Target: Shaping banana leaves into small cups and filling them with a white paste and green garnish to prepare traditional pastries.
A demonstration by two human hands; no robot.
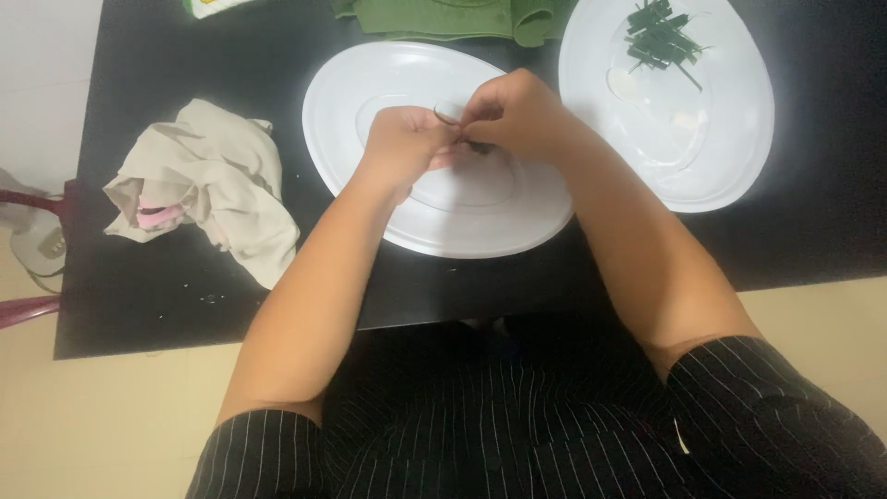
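Both of my hands meet over a white oval plate (370, 92) on a black table. My left hand (399, 146) and my right hand (513, 113) pinch a small dark green strip (450, 116) between their fingertips, bent into a loop. Part of the strip is hidden by my fingers. A second white oval plate (730, 120) lies to the right, holding a pile of cut green strips (661, 37) and a few pale slices.
A crumpled beige cloth (208, 185) lies on the black table (166, 296) at the left. A folded green cloth (443, 17) sits at the far edge. A dark red object (28, 199) pokes in beyond the table's left edge.
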